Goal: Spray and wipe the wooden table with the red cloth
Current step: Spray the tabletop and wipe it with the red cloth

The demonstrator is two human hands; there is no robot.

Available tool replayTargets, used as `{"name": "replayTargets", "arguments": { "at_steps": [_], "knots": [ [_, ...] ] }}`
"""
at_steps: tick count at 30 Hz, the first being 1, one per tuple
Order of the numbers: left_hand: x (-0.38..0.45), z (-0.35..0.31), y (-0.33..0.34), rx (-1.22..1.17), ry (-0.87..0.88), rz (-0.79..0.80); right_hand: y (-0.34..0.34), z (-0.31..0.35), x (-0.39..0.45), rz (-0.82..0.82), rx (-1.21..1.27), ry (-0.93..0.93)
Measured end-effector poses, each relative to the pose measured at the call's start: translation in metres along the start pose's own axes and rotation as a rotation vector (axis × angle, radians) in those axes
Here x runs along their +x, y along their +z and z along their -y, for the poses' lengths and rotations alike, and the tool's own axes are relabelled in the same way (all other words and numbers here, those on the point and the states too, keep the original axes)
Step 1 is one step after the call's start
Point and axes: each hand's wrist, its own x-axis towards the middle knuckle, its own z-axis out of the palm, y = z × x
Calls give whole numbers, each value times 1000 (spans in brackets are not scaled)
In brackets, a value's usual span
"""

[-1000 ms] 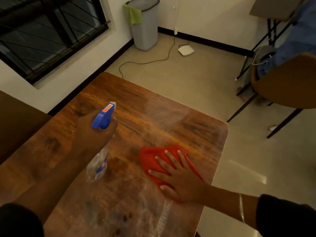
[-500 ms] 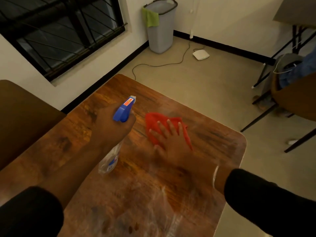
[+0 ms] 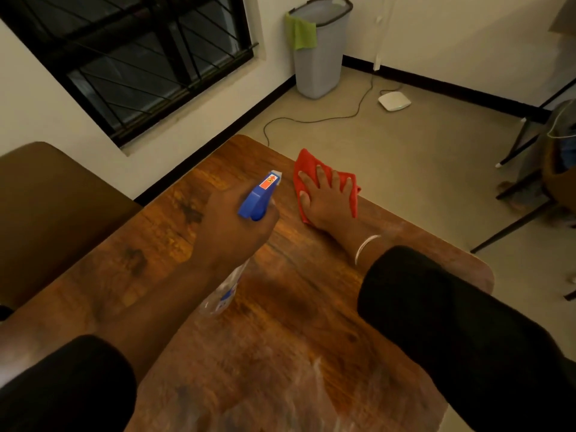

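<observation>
Red cloth (image 3: 324, 179), head view: soft, light and limp, it lies at the tabletop's (image 3: 296, 307) far edge under the flat, spread right hand (image 3: 324, 198); best handled by palm pressure. Left hand (image 3: 230, 226) grips the spray bottle (image 3: 260, 196), probably light plastic. Its orange label cannot be read.

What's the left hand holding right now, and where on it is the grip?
The left hand grips the spray bottle around its neck, just under the blue trigger head. The clear body hangs below the hand.
</observation>
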Motion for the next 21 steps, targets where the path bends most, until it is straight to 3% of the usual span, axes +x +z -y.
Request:
{"name": "replayTargets", "arguments": {
  "at_steps": [7, 10, 12, 17, 21],
  "knots": [
    [7, 3, 4, -7, -98, -75, 44, 19, -130, 98, -75, -494],
    [5, 5, 1, -24, -136, -84, 35, -4, -119, 102, -155, -568],
    [2, 3, 1, -40, -154, -60, 23, -13, -78, 69, -203, -489],
    [-6, -3, 7, -59, -122, -34, -1, -24, 10, 29, -59, -61],
    [-8, -3, 10, -28, -105, -37, 7, -28, -14, 14, -23, -101]
  ]
}}
